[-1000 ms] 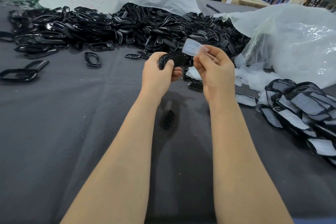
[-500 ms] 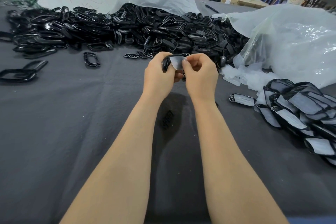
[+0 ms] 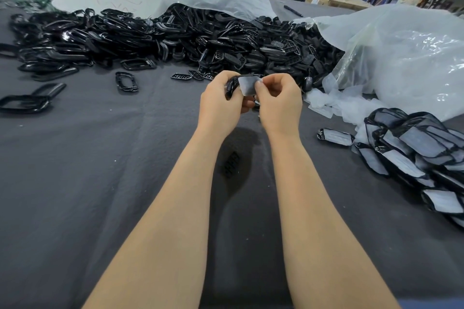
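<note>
1. Grey-clothed workshop table (image 3: 88, 183); a heap of black plastic frames (image 3: 175, 40) lines its far edge.
2. Above mid-table the left hand (image 3: 218, 105) grips one black frame (image 3: 230, 88) — the right hand (image 3: 281, 105) pinches a translucent film patch (image 3: 247, 85) onto it.
3. Film-fitting is in hand; the next move likely calls for aligned edges and a flat press.

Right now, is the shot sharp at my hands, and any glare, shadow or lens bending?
Head view: the left hand gripping the black part, the right hand pinching the white film, all sharp; a soft shadow on the grey cloth below them; glints on the clear plastic bag and the black pile; wide-angle stretch in the forearms.
</note>
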Action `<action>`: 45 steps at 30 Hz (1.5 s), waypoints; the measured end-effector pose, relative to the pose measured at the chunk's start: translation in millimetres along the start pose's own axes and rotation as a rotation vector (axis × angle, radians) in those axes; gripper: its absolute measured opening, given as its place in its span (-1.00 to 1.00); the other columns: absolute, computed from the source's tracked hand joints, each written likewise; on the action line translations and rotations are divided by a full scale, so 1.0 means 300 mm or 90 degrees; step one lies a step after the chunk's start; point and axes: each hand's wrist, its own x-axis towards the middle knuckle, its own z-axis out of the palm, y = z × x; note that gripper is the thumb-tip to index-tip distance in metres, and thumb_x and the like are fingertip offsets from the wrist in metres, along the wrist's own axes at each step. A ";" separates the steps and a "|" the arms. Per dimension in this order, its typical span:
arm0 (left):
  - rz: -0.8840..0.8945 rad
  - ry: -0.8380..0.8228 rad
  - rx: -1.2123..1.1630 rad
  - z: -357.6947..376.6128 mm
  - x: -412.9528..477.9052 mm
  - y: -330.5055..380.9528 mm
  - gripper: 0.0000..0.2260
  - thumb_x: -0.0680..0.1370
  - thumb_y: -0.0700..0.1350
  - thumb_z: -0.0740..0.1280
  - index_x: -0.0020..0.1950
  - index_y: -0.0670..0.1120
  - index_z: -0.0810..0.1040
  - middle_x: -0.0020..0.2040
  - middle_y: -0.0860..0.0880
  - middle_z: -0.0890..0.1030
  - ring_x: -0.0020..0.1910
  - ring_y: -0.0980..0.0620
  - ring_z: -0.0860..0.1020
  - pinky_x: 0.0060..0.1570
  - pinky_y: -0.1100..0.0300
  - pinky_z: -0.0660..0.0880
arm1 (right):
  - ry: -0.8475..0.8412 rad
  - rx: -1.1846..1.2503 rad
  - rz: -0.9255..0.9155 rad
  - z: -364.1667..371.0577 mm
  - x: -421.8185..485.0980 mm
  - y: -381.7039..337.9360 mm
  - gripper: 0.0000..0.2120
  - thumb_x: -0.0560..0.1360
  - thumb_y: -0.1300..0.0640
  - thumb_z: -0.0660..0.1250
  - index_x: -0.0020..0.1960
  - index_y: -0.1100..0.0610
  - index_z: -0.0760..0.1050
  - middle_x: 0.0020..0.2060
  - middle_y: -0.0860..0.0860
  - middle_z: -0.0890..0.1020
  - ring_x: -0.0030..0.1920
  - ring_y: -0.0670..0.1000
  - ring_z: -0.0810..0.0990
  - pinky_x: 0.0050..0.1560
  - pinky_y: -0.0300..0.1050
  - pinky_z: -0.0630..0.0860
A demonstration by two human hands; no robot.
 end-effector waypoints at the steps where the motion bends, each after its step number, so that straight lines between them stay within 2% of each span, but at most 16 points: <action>1: -0.003 -0.004 -0.004 0.000 0.001 -0.002 -0.77 0.60 -0.27 0.25 -0.05 0.08 0.48 -0.15 -0.03 0.65 -0.32 0.18 0.63 -0.26 0.31 0.56 | -0.002 0.030 0.022 -0.001 0.003 0.001 -0.92 0.51 0.26 0.33 -0.08 0.14 0.43 -0.24 -0.07 0.53 -0.20 -0.10 0.53 -0.12 -0.31 0.46; 4: -0.020 -0.017 -0.029 -0.002 0.007 -0.007 -0.86 0.60 -0.26 0.26 0.10 -0.07 0.51 -0.15 -0.08 0.65 -0.31 0.16 0.63 -0.23 0.29 0.57 | -0.049 0.218 0.156 -0.014 0.016 0.004 -0.86 0.51 0.31 0.34 0.00 0.15 0.41 -0.16 0.03 0.56 -0.23 -0.06 0.57 -0.09 -0.15 0.56; 6: -0.023 -0.029 -0.041 -0.006 0.007 -0.006 -0.86 0.60 -0.26 0.26 0.06 -0.03 0.52 -0.18 -0.06 0.64 -0.32 0.15 0.63 -0.24 0.30 0.55 | -0.116 0.311 0.216 -0.030 0.029 0.011 -0.90 0.53 0.32 0.32 0.01 0.19 0.46 -0.17 0.07 0.58 -0.24 -0.04 0.59 -0.06 -0.12 0.57; 8: -0.017 -0.044 -0.042 -0.009 0.005 -0.004 -0.81 0.60 -0.25 0.26 -0.03 0.05 0.51 -0.23 -0.01 0.64 -0.32 0.16 0.62 -0.26 0.33 0.54 | -0.179 0.338 0.225 -0.051 0.037 0.019 -0.95 0.54 0.32 0.29 -0.04 0.22 0.52 -0.22 0.08 0.61 -0.27 -0.04 0.60 -0.06 -0.13 0.56; 11: -0.012 -0.066 -0.033 -0.014 0.001 0.001 -0.76 0.60 -0.25 0.26 -0.07 0.12 0.49 -0.27 0.03 0.63 -0.33 0.17 0.62 -0.27 0.32 0.55 | -0.227 0.347 0.220 -0.072 0.039 0.024 -0.90 0.54 0.34 0.27 -0.11 0.23 0.53 -0.28 0.05 0.65 -0.31 -0.06 0.63 -0.10 -0.17 0.56; 15: -0.005 -0.079 -0.020 -0.015 -0.002 0.002 -0.78 0.59 -0.24 0.27 -0.06 0.10 0.51 -0.24 0.00 0.64 -0.32 0.16 0.62 -0.27 0.31 0.55 | -0.224 0.300 0.201 -0.075 0.037 0.022 -0.87 0.54 0.35 0.26 -0.13 0.23 0.55 -0.28 0.06 0.65 -0.30 -0.05 0.63 -0.05 -0.14 0.57; 18: -0.004 -0.075 -0.016 -0.014 -0.003 0.003 -0.78 0.59 -0.24 0.28 -0.08 0.11 0.51 -0.25 0.01 0.64 -0.33 0.17 0.61 -0.27 0.31 0.55 | -0.205 0.222 0.181 -0.070 0.036 0.023 -0.88 0.54 0.32 0.28 -0.12 0.22 0.56 -0.20 0.12 0.64 -0.19 0.03 0.62 0.10 0.01 0.55; 21: -0.015 -0.064 -0.028 -0.015 -0.004 0.003 -0.78 0.58 -0.23 0.30 -0.08 0.11 0.51 -0.26 0.02 0.64 -0.34 0.17 0.61 -0.29 0.31 0.56 | -0.192 0.168 0.168 -0.067 0.040 0.028 -0.92 0.54 0.30 0.29 -0.07 0.24 0.57 -0.11 0.20 0.64 -0.08 0.10 0.63 0.13 0.06 0.58; 25: -0.032 -0.052 -0.050 -0.015 -0.005 0.003 -0.79 0.58 -0.23 0.31 -0.08 0.11 0.49 -0.27 -0.01 0.64 -0.35 0.17 0.62 -0.30 0.31 0.56 | -0.204 0.134 0.162 -0.071 0.048 0.039 -0.88 0.54 0.28 0.31 0.00 0.30 0.60 -0.09 0.23 0.68 -0.04 0.17 0.68 0.09 0.04 0.60; 30: -0.032 -0.059 -0.030 -0.014 -0.006 0.003 -0.75 0.58 -0.24 0.30 -0.08 0.14 0.48 -0.27 0.00 0.63 -0.37 0.20 0.61 -0.32 0.36 0.53 | -0.188 0.105 0.152 -0.068 0.047 0.046 -0.89 0.53 0.24 0.34 -0.16 0.13 0.59 -0.28 0.05 0.68 -0.25 -0.05 0.68 -0.20 -0.23 0.59; 38: -0.024 -0.069 -0.010 -0.013 -0.003 0.000 -0.74 0.58 -0.25 0.29 -0.08 0.15 0.47 -0.28 0.00 0.63 -0.37 0.20 0.59 -0.31 0.34 0.54 | -0.188 0.076 0.135 -0.069 0.045 0.045 -0.90 0.53 0.24 0.34 -0.16 0.11 0.55 -0.29 0.01 0.64 -0.29 -0.08 0.62 -0.27 -0.30 0.56; 40: -0.025 -0.066 -0.005 -0.012 -0.003 0.001 -0.75 0.58 -0.24 0.29 -0.08 0.15 0.47 -0.28 0.01 0.63 -0.37 0.21 0.59 -0.31 0.35 0.53 | -0.185 0.057 0.137 -0.063 0.045 0.040 -0.93 0.54 0.23 0.32 -0.11 0.15 0.55 -0.27 0.04 0.64 -0.26 -0.05 0.62 -0.25 -0.27 0.58; 43: -0.035 -0.036 -0.009 -0.006 -0.001 -0.003 -0.79 0.58 -0.25 0.28 -0.04 0.09 0.48 -0.24 -0.02 0.64 -0.36 0.18 0.61 -0.28 0.31 0.56 | -0.120 0.036 0.121 -0.034 0.033 0.027 -0.97 0.51 0.22 0.34 -0.05 0.17 0.53 -0.23 0.09 0.64 -0.20 0.04 0.63 -0.07 -0.02 0.60; 45: -0.052 0.005 -0.026 -0.003 0.003 -0.006 -0.82 0.58 -0.27 0.27 0.05 0.02 0.48 -0.19 -0.05 0.64 -0.36 0.16 0.62 -0.26 0.28 0.58 | -0.049 -0.005 0.083 -0.007 0.015 0.014 -0.88 0.48 0.18 0.38 -0.02 0.12 0.47 -0.21 0.05 0.63 -0.14 0.08 0.64 0.02 0.03 0.56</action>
